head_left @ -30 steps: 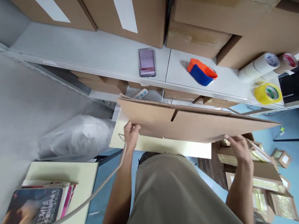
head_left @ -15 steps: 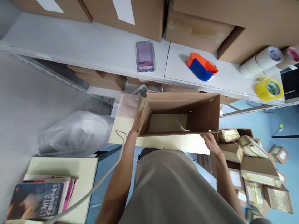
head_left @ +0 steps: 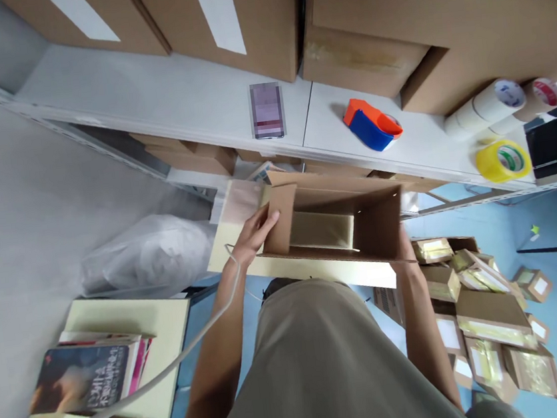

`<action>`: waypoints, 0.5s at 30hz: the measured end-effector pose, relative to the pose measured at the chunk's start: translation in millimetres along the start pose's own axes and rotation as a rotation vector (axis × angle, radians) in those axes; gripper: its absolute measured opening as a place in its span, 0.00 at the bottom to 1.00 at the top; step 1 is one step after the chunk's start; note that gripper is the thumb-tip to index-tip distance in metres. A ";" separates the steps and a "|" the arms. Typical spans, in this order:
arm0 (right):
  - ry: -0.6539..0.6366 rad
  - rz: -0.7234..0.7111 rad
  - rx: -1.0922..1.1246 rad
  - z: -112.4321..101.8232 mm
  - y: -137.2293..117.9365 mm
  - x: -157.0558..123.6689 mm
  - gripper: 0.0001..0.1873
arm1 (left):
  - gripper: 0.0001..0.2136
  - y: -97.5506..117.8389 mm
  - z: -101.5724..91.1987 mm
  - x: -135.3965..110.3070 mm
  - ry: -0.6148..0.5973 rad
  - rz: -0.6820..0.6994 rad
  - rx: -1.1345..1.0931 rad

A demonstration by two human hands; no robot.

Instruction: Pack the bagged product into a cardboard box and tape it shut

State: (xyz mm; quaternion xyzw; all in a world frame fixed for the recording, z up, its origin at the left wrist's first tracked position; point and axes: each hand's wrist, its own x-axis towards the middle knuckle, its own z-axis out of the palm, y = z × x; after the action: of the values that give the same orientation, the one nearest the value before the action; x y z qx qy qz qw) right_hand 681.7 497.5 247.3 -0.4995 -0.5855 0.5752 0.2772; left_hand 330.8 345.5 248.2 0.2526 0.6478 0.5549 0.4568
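An open cardboard box stands on a pale yellow board or tabletop in front of my body. Its inside holds no visible contents, and a pale bottom shows. My left hand is at the box's left end, the thumb over the left flap and the other fingers behind it. That flap leans inward over the opening. Against the outer right end of the box rests my right hand; its fingers are mostly hidden and blurred.
A shelf beyond the box carries large cartons, a phone-like pixelated object, an orange-and-blue tape dispenser and tape rolls. Books lie at left. Packed boxes are piled at right. A cable crosses my left arm.
The left flap has tipped inward, with my left thumb now over it. My right hand has shifted from the near right edge up to the box's right end.
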 end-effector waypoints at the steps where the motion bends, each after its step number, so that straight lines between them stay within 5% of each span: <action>1: -0.006 0.034 0.033 1.0 -3.4 -1.3 0.35 | 0.43 1.5 0.8 0.6 -0.007 0.001 0.009; 4: -0.018 0.114 0.070 2.2 -13.1 -2.4 0.38 | 0.46 1.4 3.1 5.5 -0.018 -0.007 0.034; 10: -0.017 0.043 0.007 0.8 -16.6 10.9 0.39 | 0.47 -5.3 10.0 23.8 0.037 0.029 0.124; 15: -0.088 0.045 0.056 -1.2 -15.0 16.2 0.38 | 0.48 1.6 -11.4 9.3 -0.025 0.060 0.005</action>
State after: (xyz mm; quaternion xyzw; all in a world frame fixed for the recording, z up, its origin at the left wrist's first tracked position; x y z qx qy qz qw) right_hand 673.2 515.0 257.7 -0.4791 -0.5692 0.6188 0.2521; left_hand 316.3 348.2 246.5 0.2802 0.6353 0.5635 0.4475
